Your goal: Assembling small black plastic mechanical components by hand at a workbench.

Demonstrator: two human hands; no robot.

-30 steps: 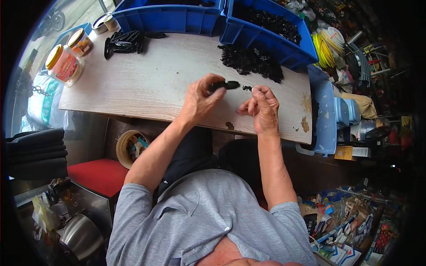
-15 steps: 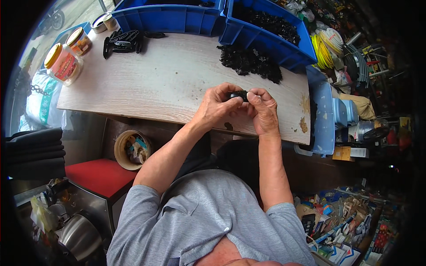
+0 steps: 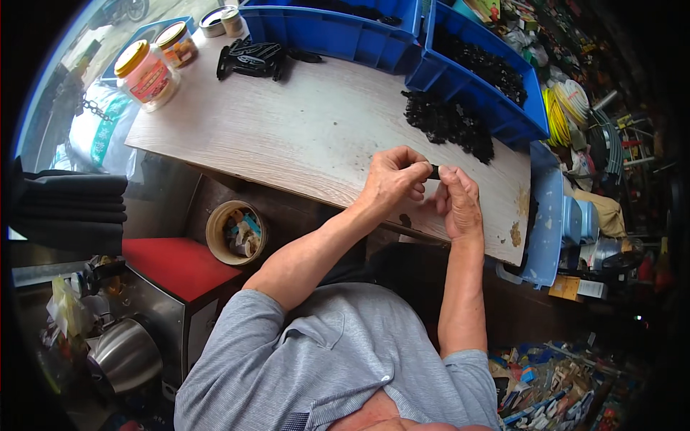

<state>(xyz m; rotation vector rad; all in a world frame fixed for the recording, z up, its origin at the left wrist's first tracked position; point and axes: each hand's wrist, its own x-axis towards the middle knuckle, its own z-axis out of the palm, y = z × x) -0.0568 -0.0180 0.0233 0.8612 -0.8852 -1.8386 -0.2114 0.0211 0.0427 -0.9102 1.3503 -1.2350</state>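
Above the near right part of the pale wooden table [image 3: 287, 136], my two hands meet at a small black plastic part [image 3: 434, 172]. My left hand [image 3: 394, 179] pinches it between thumb and fingers and covers most of it. The thumb and forefinger of my right hand [image 3: 460, 197] close on its other end. Just beyond them lies a loose heap of small black parts [image 3: 449, 128]. Longer black pieces [image 3: 251, 59] are stacked at the table's far left, with pale edges showing.
Along the back stand a blue bin [image 3: 338, 37] and another blue bin [image 3: 535, 108] filled with black parts. Plastic jars [image 3: 151, 82] sit at the left corner. Below the table edge are a waste bucket [image 3: 215, 241] and a red-topped cabinet [image 3: 172, 267]. Coiled yellow hose [image 3: 557, 118] lies at right.
The whole view has shifted, with the table now further right and tilted. My left hand has turned over the black part, so less of it shows. Both hands still hold it.
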